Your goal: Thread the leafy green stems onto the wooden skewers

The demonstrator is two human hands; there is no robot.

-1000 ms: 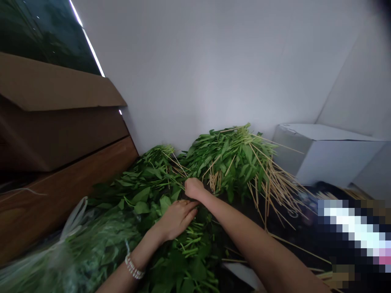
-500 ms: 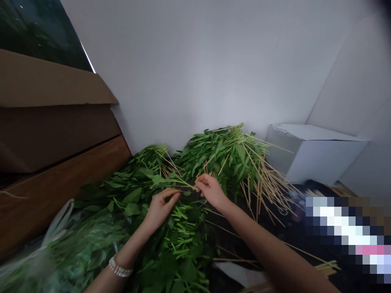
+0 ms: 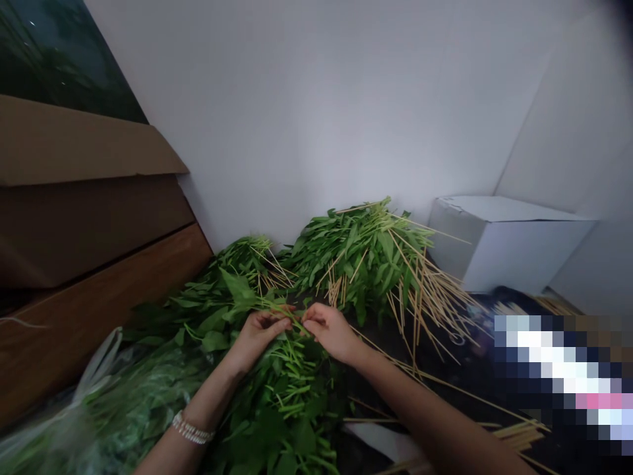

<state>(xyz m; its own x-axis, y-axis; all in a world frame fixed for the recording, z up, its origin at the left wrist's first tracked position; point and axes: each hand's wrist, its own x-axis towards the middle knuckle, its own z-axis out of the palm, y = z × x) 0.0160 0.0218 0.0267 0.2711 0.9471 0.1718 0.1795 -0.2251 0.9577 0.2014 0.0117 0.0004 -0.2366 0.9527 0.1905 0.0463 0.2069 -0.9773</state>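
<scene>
Between my hands is a leafy green stem (image 3: 241, 290), its leaves pointing to the upper left. My left hand (image 3: 262, 333), a beaded bracelet (image 3: 192, 429) on its wrist, pinches the stem around its middle. Close beside it, my right hand (image 3: 329, 330) closes its fingertips on the stem's cut lower end. Right under both hands lies a heap of loose greens (image 3: 291, 389) with cut ends facing right. Behind them rests a large pile of greens (image 3: 346, 237) with thin wooden skewers (image 3: 435, 290) sticking out, and a smaller such pile (image 3: 247, 254) sits to its left.
A clear plastic bag of greens (image 3: 143, 402) lies at the lower left. Cardboard boxing (image 3: 89, 145) stands on a wooden surface (image 3: 123, 284) at left. At right is a white box (image 3: 524, 251) against the wall. More loose skewers (image 3: 519, 435) lie at the lower right.
My right hand has come down and left, nearer my left hand. The left hand now pinches the stem, whereas before its fingers were just below it.
</scene>
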